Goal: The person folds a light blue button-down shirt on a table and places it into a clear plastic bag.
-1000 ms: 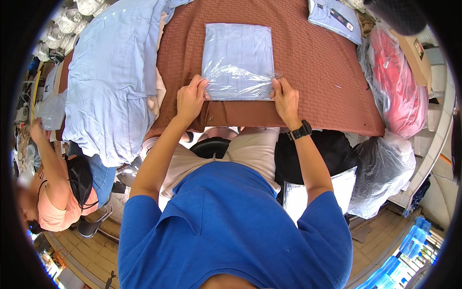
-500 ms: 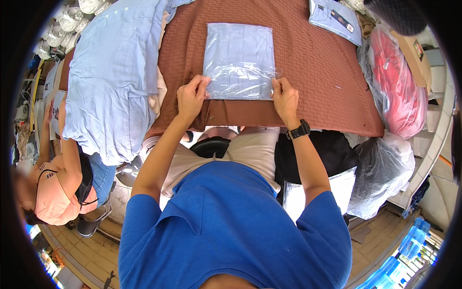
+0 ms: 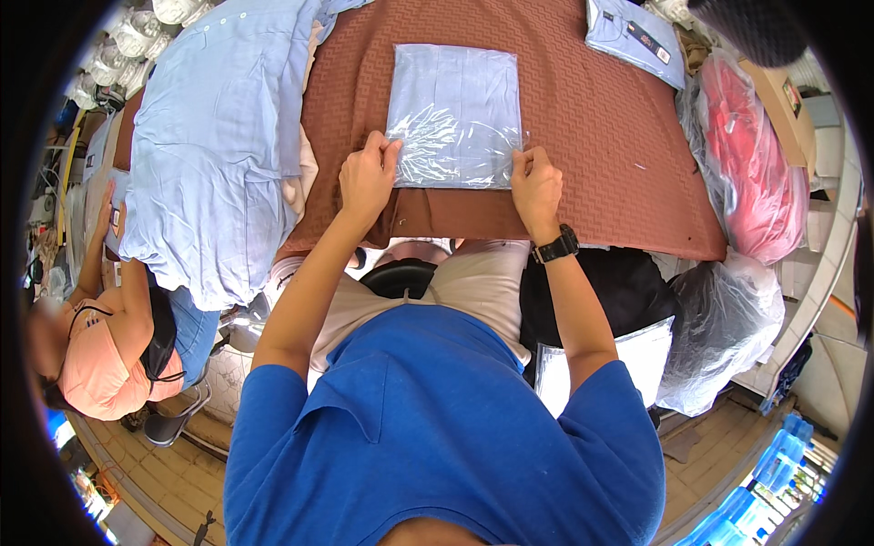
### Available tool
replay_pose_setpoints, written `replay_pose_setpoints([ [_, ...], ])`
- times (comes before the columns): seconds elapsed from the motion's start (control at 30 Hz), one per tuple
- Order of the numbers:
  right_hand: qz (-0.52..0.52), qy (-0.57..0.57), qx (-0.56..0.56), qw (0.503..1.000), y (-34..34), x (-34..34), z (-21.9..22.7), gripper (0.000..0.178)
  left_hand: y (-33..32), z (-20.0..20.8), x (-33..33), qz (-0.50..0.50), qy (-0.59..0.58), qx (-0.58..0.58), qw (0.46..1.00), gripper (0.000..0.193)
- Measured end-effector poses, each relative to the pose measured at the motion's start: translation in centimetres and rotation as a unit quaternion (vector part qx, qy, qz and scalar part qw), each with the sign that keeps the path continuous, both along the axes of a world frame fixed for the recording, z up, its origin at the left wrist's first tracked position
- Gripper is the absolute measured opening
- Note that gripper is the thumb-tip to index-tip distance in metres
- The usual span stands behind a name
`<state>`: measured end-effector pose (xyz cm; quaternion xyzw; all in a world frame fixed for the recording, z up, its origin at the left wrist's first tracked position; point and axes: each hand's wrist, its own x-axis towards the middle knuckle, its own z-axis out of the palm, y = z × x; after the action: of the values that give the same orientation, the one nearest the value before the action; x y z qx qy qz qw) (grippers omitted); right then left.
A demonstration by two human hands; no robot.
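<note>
A folded light-blue shirt in a clear plastic bag [image 3: 455, 100] lies flat on the brown cloth-covered table in front of me. My left hand [image 3: 367, 177] pinches the bag's left edge near its lower corner. At the opposite edge, my right hand [image 3: 537, 182] has thumb and fingers closed on the plastic. Shiny creases run across the lower part of the bag, mostly on the left. A dark watch [image 3: 555, 244] sits on my right wrist.
Light-blue shirts [image 3: 218, 136] are heaped at the left of the brown tablecloth [image 3: 601, 155]. Another folded shirt with a tag [image 3: 635, 41] lies far right. Red items in plastic [image 3: 751, 155] and a clear bag [image 3: 724, 332] stand at the right. A co-worker [image 3: 109, 355] sits at the left.
My left hand has shifted slightly up along the bag's edge, and the shiny creases have gathered toward the left. The co-worker's arm has moved a little.
</note>
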<state>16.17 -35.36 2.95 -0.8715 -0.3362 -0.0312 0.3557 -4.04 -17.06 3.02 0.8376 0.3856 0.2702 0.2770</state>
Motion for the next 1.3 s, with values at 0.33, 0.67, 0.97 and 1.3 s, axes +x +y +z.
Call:
replay_pose_setpoints([
  [0.33,0.033,-0.197,0.04,0.979,1.5,-1.0,2.4,0.031,-0.2,1.7,0.8,0.0,-0.019,0.21,0.977,0.03],
  [0.67,0.193,-0.184,-0.017,0.964,9.3,1.4,0.4,0.048,2.6,-0.4,8.1,-0.184,0.05,0.195,0.962,0.058],
  [0.97,0.193,-0.141,-0.061,0.969,9.0,1.5,0.0,0.05,2.3,-0.6,7.9,-0.165,0.079,0.179,0.967,0.056],
  [1.3,0.189,-0.125,-0.081,0.971,9.1,1.6,0.1,0.05,2.3,-0.3,8.0,-0.166,0.071,0.167,0.969,0.055],
])
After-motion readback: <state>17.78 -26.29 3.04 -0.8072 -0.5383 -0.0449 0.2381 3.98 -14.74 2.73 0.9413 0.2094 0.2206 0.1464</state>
